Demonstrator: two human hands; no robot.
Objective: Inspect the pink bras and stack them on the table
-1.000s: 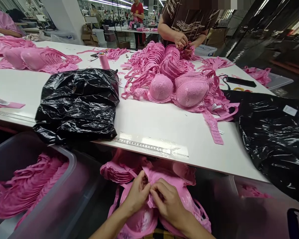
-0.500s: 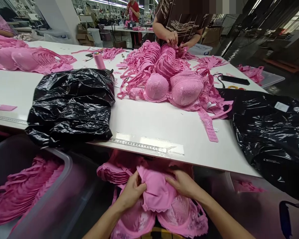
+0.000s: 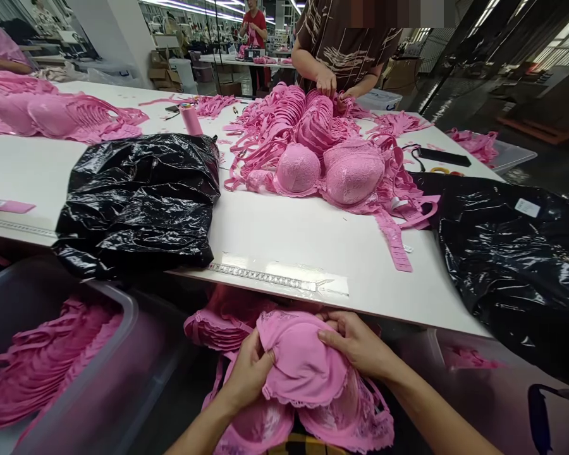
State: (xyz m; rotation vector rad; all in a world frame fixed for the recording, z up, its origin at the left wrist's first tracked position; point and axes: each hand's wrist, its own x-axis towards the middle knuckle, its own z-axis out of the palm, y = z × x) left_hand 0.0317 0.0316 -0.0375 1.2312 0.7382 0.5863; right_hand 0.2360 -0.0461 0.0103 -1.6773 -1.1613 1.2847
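Note:
Below the table's front edge, a pink bra [image 3: 306, 360] is stretched between my two hands, the smooth inner side of a cup facing me. My left hand [image 3: 251, 370] pinches its left edge between thumb and fingers. On the other edge, my right hand [image 3: 353, 341] grips the fabric with the thumb on top, its other fingers partly hidden behind. Under it, against my lap, lies another pink bra [image 3: 260, 423] with lace cups and straps. A stack of nested pink bras [image 3: 218, 325] sits just beyond my left hand.
A white table [image 3: 275, 234] carries a black plastic bag [image 3: 142, 202], a tape measure [image 3: 260, 275], a pile of pink bras [image 3: 308, 139] and another black bag [image 3: 516, 253]. Plastic bins [image 3: 128, 309] flank me. Across the table, a person's hands [image 3: 329, 82] handle pink bras.
My right hand has moved slightly up and outward, spreading the cup wider and flatter. My left hand has shifted only a little. The view has shifted slightly.

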